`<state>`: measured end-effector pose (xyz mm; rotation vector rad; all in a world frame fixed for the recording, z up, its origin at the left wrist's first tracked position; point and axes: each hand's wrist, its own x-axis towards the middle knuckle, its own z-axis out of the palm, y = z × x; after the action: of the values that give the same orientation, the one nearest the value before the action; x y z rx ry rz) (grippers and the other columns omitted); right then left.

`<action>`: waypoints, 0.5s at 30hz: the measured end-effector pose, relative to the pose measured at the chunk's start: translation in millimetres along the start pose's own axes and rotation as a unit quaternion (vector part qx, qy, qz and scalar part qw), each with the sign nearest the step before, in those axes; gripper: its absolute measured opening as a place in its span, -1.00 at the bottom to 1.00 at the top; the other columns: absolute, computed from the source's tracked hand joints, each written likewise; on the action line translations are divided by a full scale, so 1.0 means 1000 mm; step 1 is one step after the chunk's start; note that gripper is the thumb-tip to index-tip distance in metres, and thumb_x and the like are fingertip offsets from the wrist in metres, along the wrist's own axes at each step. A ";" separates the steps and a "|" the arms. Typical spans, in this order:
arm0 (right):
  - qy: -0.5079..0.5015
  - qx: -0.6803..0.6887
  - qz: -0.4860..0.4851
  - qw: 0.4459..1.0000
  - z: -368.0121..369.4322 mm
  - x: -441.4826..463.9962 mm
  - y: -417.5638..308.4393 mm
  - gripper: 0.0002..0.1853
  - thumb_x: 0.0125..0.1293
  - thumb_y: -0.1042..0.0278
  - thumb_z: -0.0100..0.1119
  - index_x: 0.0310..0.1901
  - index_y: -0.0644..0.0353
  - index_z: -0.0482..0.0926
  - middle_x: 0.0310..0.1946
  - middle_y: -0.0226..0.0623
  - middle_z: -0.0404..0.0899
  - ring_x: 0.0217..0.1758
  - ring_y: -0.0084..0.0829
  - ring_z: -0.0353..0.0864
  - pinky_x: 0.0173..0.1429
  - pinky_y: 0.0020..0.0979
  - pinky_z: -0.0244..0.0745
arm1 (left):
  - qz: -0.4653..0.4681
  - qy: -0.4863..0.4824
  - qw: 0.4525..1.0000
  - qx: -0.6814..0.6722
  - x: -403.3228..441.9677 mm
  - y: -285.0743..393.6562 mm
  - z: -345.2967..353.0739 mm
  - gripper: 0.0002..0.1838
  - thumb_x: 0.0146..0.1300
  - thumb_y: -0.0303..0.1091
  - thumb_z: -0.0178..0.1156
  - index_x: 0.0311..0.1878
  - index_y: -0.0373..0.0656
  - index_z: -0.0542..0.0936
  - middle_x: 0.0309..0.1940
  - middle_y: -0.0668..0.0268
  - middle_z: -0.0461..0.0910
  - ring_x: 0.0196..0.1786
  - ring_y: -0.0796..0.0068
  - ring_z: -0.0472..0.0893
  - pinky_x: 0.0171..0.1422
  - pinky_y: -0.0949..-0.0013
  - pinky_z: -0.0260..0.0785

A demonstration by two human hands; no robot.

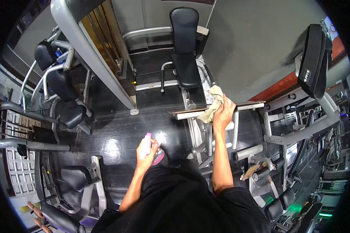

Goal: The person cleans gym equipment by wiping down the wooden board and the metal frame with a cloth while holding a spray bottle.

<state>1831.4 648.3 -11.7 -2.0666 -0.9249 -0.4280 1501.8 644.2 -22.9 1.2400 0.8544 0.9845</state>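
My left hand (151,152) is closed round a spray bottle (145,145) with a white and pink head, held low over the dark floor. Part of its clear body with pink in it shows below my fingers. My right hand (224,115) grips a pale yellow cloth (214,101), bunched under the fingers. The cloth lies over a grey metal bar (187,115) with a thin dark panel edge along it, on a gym machine in front of me. What the cloth covers on the bar is hidden.
A black padded seat (186,70) stands ahead against the wall. A tall weight-stack machine (93,58) rises to the left. On the right is a machine with a black pad (313,62). More padded benches (76,176) and frames stand on both sides of the black floor (116,143).
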 end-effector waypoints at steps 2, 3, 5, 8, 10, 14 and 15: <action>-0.006 -0.002 -0.022 1.000 0.004 -0.015 -0.003 -0.52 0.22 0.58 0.07 0.19 -0.04 0.51 0.02 -0.02 0.41 0.11 -0.02 0.43 0.15 -0.16 0.38 | 0.006 -0.005 1.000 -0.002 0.002 -0.002 -0.004 -0.87 0.29 -0.51 0.18 -0.15 -0.27 0.47 -0.25 0.29 0.53 -0.29 0.58 0.57 -0.17 0.46 0.51; -0.014 -0.003 -0.045 0.999 0.006 -0.024 -0.005 -0.49 0.21 0.59 0.08 0.20 -0.05 0.51 0.01 0.00 0.40 0.11 -0.01 0.41 0.16 -0.14 0.36 | 0.011 -0.009 1.000 -0.003 0.003 -0.002 -0.006 -0.87 0.28 -0.51 0.19 -0.14 -0.27 0.47 -0.26 0.30 0.53 -0.29 0.58 0.57 -0.17 0.46 0.50; -0.009 -0.009 -0.069 0.998 0.007 -0.040 -0.005 -0.48 0.16 0.66 0.08 0.17 0.00 0.54 -0.01 0.02 0.42 0.09 -0.01 0.44 0.16 -0.15 0.36 | 0.001 -0.020 1.000 -0.020 0.006 0.000 -0.010 -0.87 0.28 -0.50 0.19 -0.15 -0.27 0.48 -0.28 0.31 0.54 -0.30 0.58 0.57 -0.17 0.46 0.48; -0.001 0.021 -0.056 0.998 0.003 -0.052 -0.002 -0.49 0.18 0.67 0.06 0.17 0.00 0.54 0.00 0.02 0.42 0.10 -0.02 0.44 0.15 -0.18 0.38 | -0.008 -0.042 0.999 -0.018 0.011 -0.002 -0.015 -0.88 0.29 -0.48 0.20 -0.16 -0.26 0.49 -0.33 0.33 0.54 -0.32 0.59 0.58 -0.18 0.46 0.46; -0.042 0.029 -0.018 0.999 -0.003 -0.063 -0.004 -0.48 0.19 0.68 0.04 0.17 0.01 0.54 0.02 0.01 0.41 0.10 -0.02 0.46 0.10 -0.20 0.42 | -0.012 -0.069 0.998 0.002 0.017 -0.004 -0.021 -0.88 0.29 -0.47 0.20 -0.17 -0.26 0.49 -0.35 0.33 0.55 -0.33 0.59 0.58 -0.19 0.46 0.45; -0.165 0.091 0.058 0.980 -0.010 -0.100 0.010 -0.62 0.28 0.59 -0.03 0.08 0.09 0.61 -0.18 -0.08 0.51 0.05 -0.09 0.51 0.07 -0.30 0.43 | -0.034 -0.149 0.988 0.018 0.029 0.001 -0.019 -0.87 0.27 -0.51 0.19 -0.16 -0.26 0.47 -0.31 0.30 0.54 -0.33 0.56 0.57 -0.17 0.44 0.45; -0.160 0.086 0.066 0.981 -0.013 -0.108 0.018 -0.62 0.28 0.59 -0.03 0.08 0.09 0.61 -0.18 -0.08 0.51 0.05 -0.09 0.51 0.07 -0.30 0.43 | -0.039 -0.155 0.987 0.022 0.030 0.004 -0.018 -0.87 0.26 -0.46 0.22 -0.19 -0.26 0.50 -0.36 0.34 0.57 -0.35 0.60 0.58 -0.19 0.47 0.44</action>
<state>1771.8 581.3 -75.8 -2.0537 -0.9645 0.0579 1495.2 679.4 -21.1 1.3438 0.6769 0.6896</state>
